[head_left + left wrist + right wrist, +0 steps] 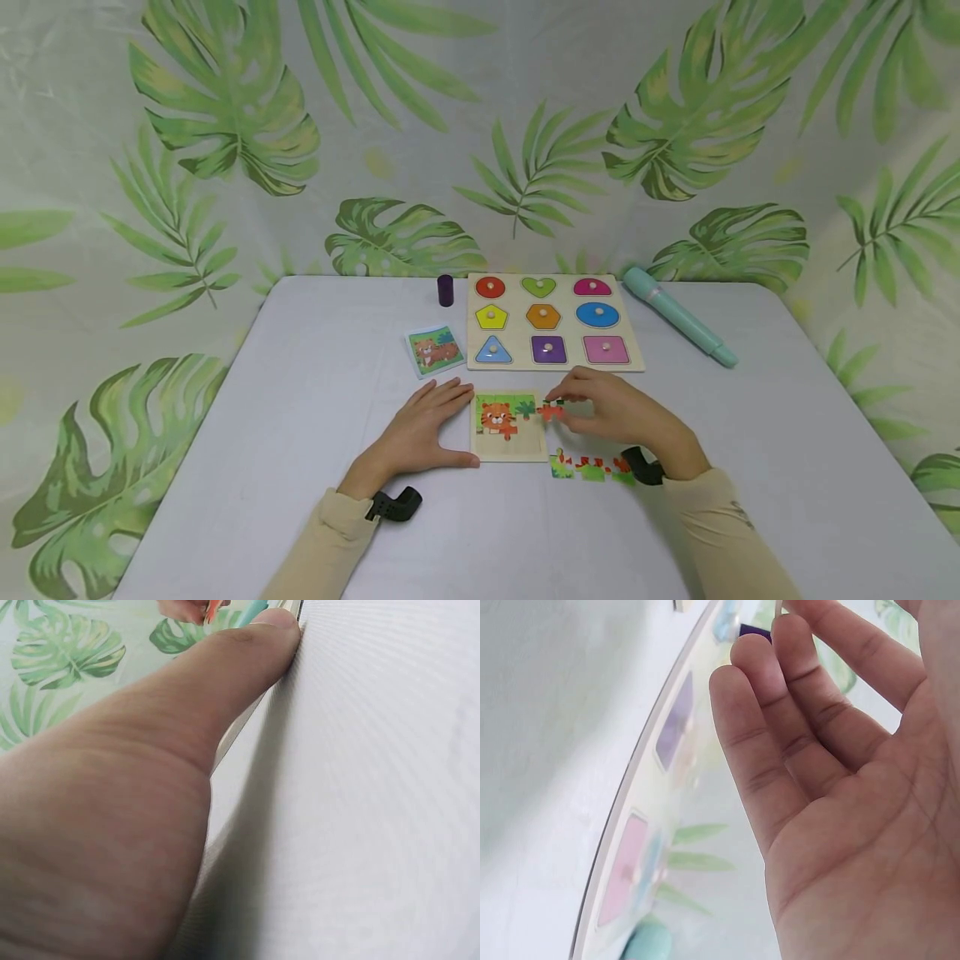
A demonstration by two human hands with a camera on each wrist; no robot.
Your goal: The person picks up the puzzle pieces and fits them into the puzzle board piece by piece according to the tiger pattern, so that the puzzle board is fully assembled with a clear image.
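Note:
A square wooden puzzle tray [525, 448] lies in the middle of the table, its upper part filled with pieces showing an orange tiger face. My left hand [422, 429] rests at the tray's left side, fingers straight, with fingertips at the upper left corner and thumb along the near edge. In the left wrist view the thumb [247, 656] lies stretched out. Over the tray's right edge my right hand [618, 408] pinches a red and green puzzle piece [551, 412]. Several loose puzzle pieces [592, 472] lie below that hand, partly hidden by its wrist.
Behind the tray lies a wooden shape board [555, 363] with coloured knobbed shapes. A tiger picture card [437, 350] and a dark purple cylinder [446, 291] stand to its left. At the back right lies a mint-green wand-like object [678, 317]. A leaf-patterned cloth [525, 179] hangs behind.

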